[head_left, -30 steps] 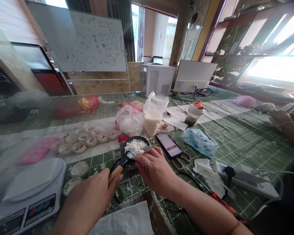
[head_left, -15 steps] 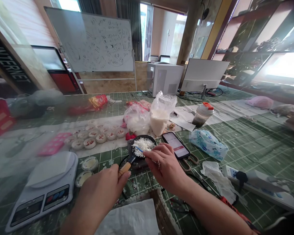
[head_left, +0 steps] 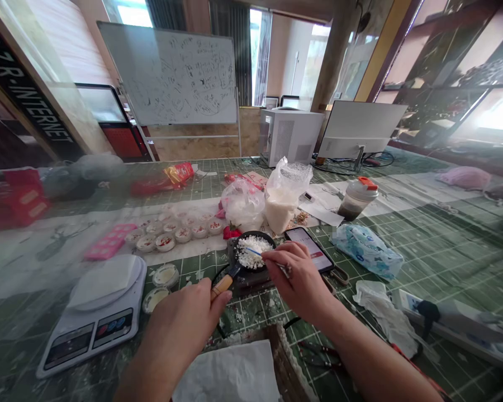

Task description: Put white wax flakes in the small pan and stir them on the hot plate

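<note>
Fingers (head_left: pixel 222 302) of left hand (head_left: pixel 186 311) around one pan handle (head_left: pixel 222 286), fingers of right hand (head_left: pixel 295 274) around one blue stick (head_left: pixel 254 252).

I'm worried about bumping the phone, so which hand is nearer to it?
Right. The right hand is beside the phone, overlapping its left edge in this view; the left hand is farther off to the left, gripping the wooden pan handle.
</note>
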The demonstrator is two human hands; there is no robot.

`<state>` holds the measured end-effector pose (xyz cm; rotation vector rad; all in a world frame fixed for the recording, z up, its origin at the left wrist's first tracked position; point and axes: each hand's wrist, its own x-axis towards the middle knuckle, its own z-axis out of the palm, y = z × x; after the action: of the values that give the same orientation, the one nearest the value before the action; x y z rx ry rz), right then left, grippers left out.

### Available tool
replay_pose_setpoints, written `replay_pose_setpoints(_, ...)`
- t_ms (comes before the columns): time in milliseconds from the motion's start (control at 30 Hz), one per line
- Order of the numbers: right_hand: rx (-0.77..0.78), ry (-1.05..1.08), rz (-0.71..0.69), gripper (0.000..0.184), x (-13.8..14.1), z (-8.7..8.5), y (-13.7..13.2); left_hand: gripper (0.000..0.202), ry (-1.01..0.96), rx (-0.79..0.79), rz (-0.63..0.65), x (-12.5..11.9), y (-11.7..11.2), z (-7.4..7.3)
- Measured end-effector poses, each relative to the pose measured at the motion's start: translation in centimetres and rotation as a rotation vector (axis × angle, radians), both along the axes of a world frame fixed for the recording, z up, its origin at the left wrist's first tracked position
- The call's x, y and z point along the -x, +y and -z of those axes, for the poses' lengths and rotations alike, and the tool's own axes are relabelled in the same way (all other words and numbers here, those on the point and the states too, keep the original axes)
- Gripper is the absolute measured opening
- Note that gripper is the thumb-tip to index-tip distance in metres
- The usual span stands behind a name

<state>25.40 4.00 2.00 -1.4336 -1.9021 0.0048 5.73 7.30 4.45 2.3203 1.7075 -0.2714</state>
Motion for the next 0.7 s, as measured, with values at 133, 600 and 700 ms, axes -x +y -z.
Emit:
replay_pose_setpoints(133,0.005,-0.006,0.078,0.022,-0.8,0.2,0.3,0.042,-0.010,-0.002,-0.005,0.1,0.1,0.3)
replay_pose_setpoints(600,0.131,0.053,0.065,0.024,-1.9,0.7,1.6,0.038,-0.009,-0.030,-0.005,0.0,0.0,0.2)
replay_pose_setpoints(700,0.091,0.085,0.080,0.024,-1.8,0.6,1.6,0.038,-0.024,-0.023,-0.001,0.1,0.0,0.2)
